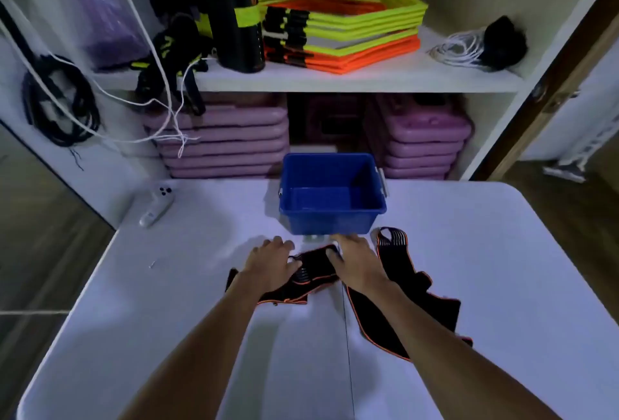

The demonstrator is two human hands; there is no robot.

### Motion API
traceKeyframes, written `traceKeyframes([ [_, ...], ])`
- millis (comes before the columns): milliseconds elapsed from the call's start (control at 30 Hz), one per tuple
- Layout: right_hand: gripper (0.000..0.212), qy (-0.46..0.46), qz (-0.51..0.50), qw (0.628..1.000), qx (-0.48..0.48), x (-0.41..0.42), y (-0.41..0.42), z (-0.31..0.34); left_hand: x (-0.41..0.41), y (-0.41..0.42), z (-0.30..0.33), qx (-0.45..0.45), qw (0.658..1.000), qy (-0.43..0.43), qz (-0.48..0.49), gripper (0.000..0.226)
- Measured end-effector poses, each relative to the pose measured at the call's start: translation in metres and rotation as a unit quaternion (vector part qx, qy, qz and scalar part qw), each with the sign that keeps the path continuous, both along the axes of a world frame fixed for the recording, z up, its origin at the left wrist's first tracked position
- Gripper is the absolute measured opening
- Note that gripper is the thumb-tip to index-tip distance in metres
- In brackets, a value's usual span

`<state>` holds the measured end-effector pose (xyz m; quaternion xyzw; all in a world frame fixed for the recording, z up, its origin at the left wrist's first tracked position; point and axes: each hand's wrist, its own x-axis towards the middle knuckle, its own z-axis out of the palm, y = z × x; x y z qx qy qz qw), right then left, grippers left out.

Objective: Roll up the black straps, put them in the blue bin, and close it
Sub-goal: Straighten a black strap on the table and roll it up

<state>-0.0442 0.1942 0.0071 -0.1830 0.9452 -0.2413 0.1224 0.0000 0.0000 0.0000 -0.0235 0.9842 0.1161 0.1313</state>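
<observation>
I see the white table (469, 252) filling the lower view, its far edge butted against a shelf unit (335, 82) stacked with purple cases and hoops; the blue bin (331, 195) stands open at the middle of that far edge, and I can see no lid for it anywhere; a white controller (156, 206) lies near the far left corner.

Two black straps with orange trim lie on the near side of the bin; the longer strap (395, 292) runs from just right of the bin back toward the near right edge, its long axis slanting away from me, flat and not yet rolled; the shorter strap (301, 280) lies bunched across the middle, its long axis running left to right.

My left hand (268, 265) rests on the left part of that bunched strap, fingers loosely spread and flat, pressing rather than gripping; my right hand (355, 262) sits at its far right end, thumb and fingers seeming to pinch the end, though the fingertips are partly hidden.

I judge the roll just begun; the strap lies directly under both hands, the bin straight ahead and near, so a short forward reach should serve; bare table on the left gives room to roll.
</observation>
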Motion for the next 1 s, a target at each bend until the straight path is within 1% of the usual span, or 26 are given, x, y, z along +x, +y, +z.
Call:
traceKeyframes([
  [167, 0.039, -0.061, -0.015, 0.998, -0.002, 0.017, 0.012, -0.02, 0.008, 0.007, -0.023, -0.011, 1.0, -0.019, 0.018, 0.046],
  [267, 0.042, -0.065, -0.015, 0.998, 0.0, 0.024, 0.018, -0.029, 0.005, 0.01, -0.032, -0.001, 0.999, -0.015, 0.038, 0.051],
  [333, 0.042, -0.069, -0.019, 0.997, 0.0, 0.027, 0.021, -0.035, 0.002, 0.012, -0.035, -0.023, 0.999, -0.026, 0.027, 0.053],
  [433, 0.041, -0.077, -0.021, 0.997, -0.007, 0.03, 0.024, -0.042, -0.001, 0.013, -0.037, -0.106, 0.994, -0.03, -0.016, 0.042],
  [500, 0.042, -0.082, -0.025, 0.996, -0.011, 0.031, 0.027, -0.046, -0.003, 0.013, -0.035, -0.117, 0.992, -0.028, -0.025, 0.038],
  [533, 0.043, -0.082, -0.028, 0.996, -0.015, 0.031, 0.028, -0.049, -0.005, 0.012, -0.033, -0.102, 0.994, -0.028, -0.025, 0.039],
  [600, 0.051, -0.083, -0.025, 0.996, -0.014, 0.031, 0.029, -0.05, -0.008, 0.011, -0.022, -0.031, 0.999, -0.02, -0.035, 0.041],
  [667, 0.062, -0.083, -0.021, 0.996, -0.011, 0.03, 0.028, -0.05, -0.013, 0.009, -0.004, 0.096, 0.995, -0.007, -0.022, 0.042],
  [733, 0.073, -0.085, -0.031, 0.995, -0.034, 0.029, 0.023, -0.05, -0.021, 0.007, 0.021, 0.216, 0.976, -0.007, 0.015, 0.038],
  [800, 0.079, -0.105, -0.056, 0.991, -0.068, 0.026, 0.016, -0.051, -0.03, 0.003, 0.044, 0.311, 0.948, -0.036, 0.054, 0.028],
  [833, 0.075, -0.117, -0.07, 0.987, -0.087, 0.023, 0.013, -0.054, -0.034, 0.001, 0.054, 0.354, 0.932, -0.051, 0.064, 0.027],
  [867, 0.063, -0.124, -0.081, 0.983, -0.105, 0.019, 0.009, -0.059, -0.037, -0.002, 0.062, 0.396, 0.913, -0.061, 0.072, 0.03],
  [933, 0.025, -0.102, -0.092, 0.982, -0.133, 0.015, 0.002, -0.061, -0.041, -0.009, 0.075, 0.47, 0.874, -0.068, 0.103, 0.03],
  [967, 0.019, -0.081, -0.096, 0.981, -0.147, 0.015, -0.002, -0.056, -0.043, -0.012, 0.079, 0.503, 0.853, -0.064, 0.119, 0.025],
  [1000, 0.022, -0.065, -0.097, 0.979, -0.167, 0.015, -0.006, -0.052, -0.044, -0.017, 0.083, 0.529, 0.836, -0.055, 0.134, 0.022],
])
